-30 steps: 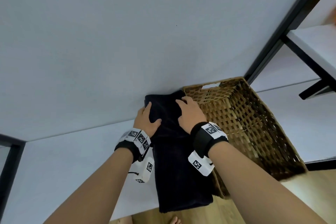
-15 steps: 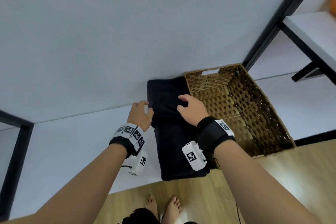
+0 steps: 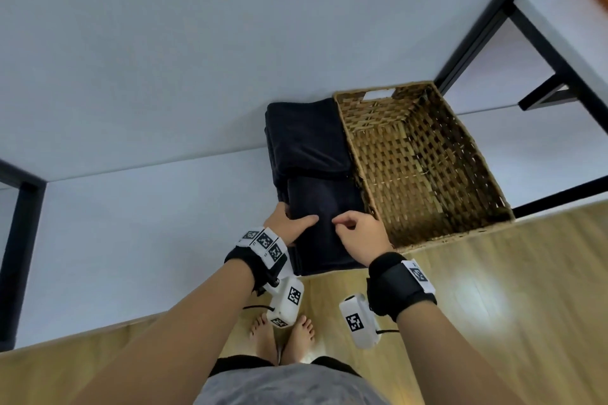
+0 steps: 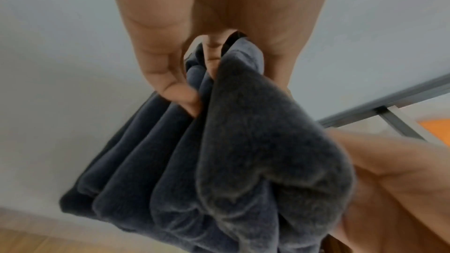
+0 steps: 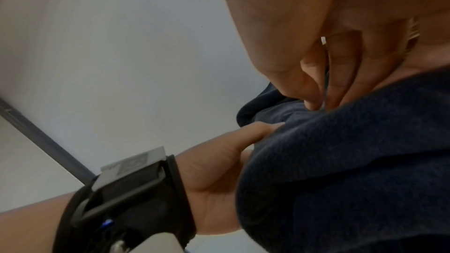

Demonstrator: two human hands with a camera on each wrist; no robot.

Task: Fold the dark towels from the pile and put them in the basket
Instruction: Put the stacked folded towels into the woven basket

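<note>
A dark towel lies folded on the white table, right against the left side of the wicker basket, which holds nothing. The towel's near part reaches over the table's front edge. My left hand grips this near part from the left, thumb on top; in the left wrist view its fingers curl among several layers of towel. My right hand pinches the top layer beside it, and the right wrist view shows thumb and fingers closed on the fabric.
The table stands on black frame legs. A second white table with a black frame is at the right. Below the front edge are wooden floor and my bare feet.
Both hands moved from the towel's far part back to its near end and now grip it there. The head view tilted down, showing floor and feet.
</note>
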